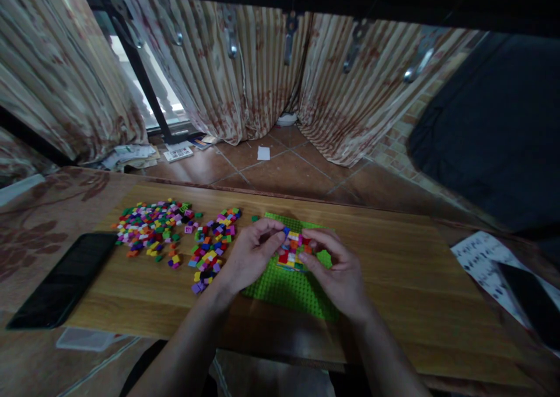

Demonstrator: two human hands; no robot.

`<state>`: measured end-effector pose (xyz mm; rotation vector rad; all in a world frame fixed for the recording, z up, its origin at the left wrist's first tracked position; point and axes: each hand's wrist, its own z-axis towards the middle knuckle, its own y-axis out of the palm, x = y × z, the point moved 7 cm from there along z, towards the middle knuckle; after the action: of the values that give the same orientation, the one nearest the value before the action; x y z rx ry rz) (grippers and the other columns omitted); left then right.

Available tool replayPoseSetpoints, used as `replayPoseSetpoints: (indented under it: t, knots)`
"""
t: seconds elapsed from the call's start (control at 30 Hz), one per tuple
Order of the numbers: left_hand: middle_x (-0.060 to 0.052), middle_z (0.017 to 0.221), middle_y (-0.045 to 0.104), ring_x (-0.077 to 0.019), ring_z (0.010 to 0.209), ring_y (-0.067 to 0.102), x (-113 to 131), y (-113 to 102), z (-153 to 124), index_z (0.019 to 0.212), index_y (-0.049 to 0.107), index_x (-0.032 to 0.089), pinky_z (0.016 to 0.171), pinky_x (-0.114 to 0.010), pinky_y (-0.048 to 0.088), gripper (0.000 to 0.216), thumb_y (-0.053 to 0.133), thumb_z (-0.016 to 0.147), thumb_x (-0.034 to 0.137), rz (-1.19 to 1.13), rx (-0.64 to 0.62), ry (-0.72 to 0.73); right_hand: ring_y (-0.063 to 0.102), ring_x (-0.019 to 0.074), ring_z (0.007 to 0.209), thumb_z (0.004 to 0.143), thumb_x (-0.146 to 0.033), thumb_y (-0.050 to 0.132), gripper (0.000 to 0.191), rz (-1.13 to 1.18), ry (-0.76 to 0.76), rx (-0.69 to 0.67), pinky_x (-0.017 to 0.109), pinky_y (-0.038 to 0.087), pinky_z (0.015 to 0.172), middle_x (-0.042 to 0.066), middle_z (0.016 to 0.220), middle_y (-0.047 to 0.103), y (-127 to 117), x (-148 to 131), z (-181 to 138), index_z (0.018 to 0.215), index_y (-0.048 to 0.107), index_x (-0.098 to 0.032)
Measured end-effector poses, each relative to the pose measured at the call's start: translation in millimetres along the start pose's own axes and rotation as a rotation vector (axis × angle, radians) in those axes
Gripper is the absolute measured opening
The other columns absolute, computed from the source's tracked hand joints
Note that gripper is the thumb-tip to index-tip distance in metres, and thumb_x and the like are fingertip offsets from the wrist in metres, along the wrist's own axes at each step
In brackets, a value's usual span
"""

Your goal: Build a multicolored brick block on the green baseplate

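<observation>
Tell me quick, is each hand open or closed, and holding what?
Left hand: closed, holding the left side of the colorful brick block.
Right hand: closed, holding the same block's right side.

The baseplate (289, 295) is studded plastic, the bricks (151, 222) smooth plastic, the tabletop (406, 280) grained wood with a soft sheen; curtains (260, 82) are cloth, hooks (231, 48) shiny metal
</observation>
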<state>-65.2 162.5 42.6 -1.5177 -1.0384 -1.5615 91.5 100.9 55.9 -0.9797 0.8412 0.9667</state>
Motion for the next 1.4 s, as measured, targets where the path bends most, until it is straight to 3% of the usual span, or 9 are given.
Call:
replayPoseSetpoints:
  t: [0.13,0.3,0.5,0.63,0.77,0.9,1.1,1.4]
  knots:
    - [-0.001,0.076,0.066,-0.0104,0.062,0.058,0,16,-4,0.097,0.060,0.015,0.059,-0.023,0.047,0.026,0.067,0.084,0.036,-0.116,-0.102,-0.034,0.062,0.0193,0.097,0.086,-0.027,0.071,0.037,-0.057,-0.102,-0.042,0.035,0.051,0.085,0.003,0.107,0.067,16,-12,-6,0.121,0.066,-0.034]
    - [0.003,0.069,0.063,-0.0078,0.055,0.052,-1,23,-4,0.095,0.060,0.016,0.055,-0.021,0.044,0.026,0.071,0.081,0.035,-0.153,-0.152,-0.040,0.063,0.0193,0.094,0.087,-0.027,0.070,0.033,-0.105,-0.106,0.028,0.035,0.052,0.084,0.002,0.102,0.068,13,-8,-7,0.118,0.067,-0.034]
    - [0.002,0.071,0.064,-0.0088,0.058,0.053,-4,22,-5,0.098,0.060,0.016,0.054,-0.021,0.042,0.031,0.073,0.079,0.037,-0.131,-0.165,-0.069,0.064,0.0195,0.092,0.089,-0.030,0.067,0.022,-0.144,-0.096,0.014,0.035,0.052,0.082,0.003,0.100,0.069,10,-11,-6,0.111,0.069,-0.031]
    - [0.002,0.068,0.062,-0.0096,0.058,0.054,0,15,-4,0.097,0.063,0.015,0.056,-0.022,0.043,0.026,0.068,0.084,0.036,-0.022,-0.116,-0.022,0.063,0.0214,0.097,0.087,-0.033,0.067,0.021,-0.212,-0.046,0.036,0.038,0.051,0.086,0.004,0.104,0.067,1,3,-2,0.108,0.070,-0.030]
    - [-0.001,0.074,0.066,-0.0112,0.060,0.056,-3,-6,1,0.097,0.065,0.015,0.057,-0.023,0.044,0.022,0.064,0.086,0.033,0.133,0.038,0.015,0.062,0.0231,0.098,0.084,-0.036,0.068,0.021,-0.270,0.071,0.097,0.041,0.049,0.088,0.006,0.105,0.066,-14,27,3,0.102,0.072,-0.027]
    - [-0.003,0.081,0.069,-0.0149,0.071,0.061,-10,-18,5,0.095,0.068,0.015,0.065,-0.025,0.048,0.018,0.062,0.085,0.029,0.283,0.139,0.056,0.062,0.0236,0.097,0.081,-0.037,0.069,0.022,-0.251,0.121,0.064,0.041,0.049,0.086,0.006,0.105,0.067,-15,38,5,0.100,0.073,-0.026]
    - [-0.004,0.084,0.071,-0.0162,0.072,0.063,-12,-9,4,0.097,0.070,0.016,0.066,-0.026,0.049,0.019,0.059,0.086,0.026,0.423,0.100,0.021,0.063,0.0221,0.098,0.080,-0.034,0.070,0.020,-0.170,0.146,0.038,0.038,0.048,0.087,0.005,0.105,0.068,-7,37,5,0.098,0.073,-0.026]
    - [-0.003,0.081,0.071,-0.0166,0.071,0.064,-8,-5,2,0.095,0.070,0.017,0.065,-0.026,0.048,0.017,0.060,0.085,0.025,0.428,0.076,0.012,0.064,0.0212,0.087,0.072,-0.042,0.078,0.029,-0.086,0.262,0.020,0.037,0.049,0.079,0.004,0.100,0.072,-6,51,5,0.097,0.075,-0.026]
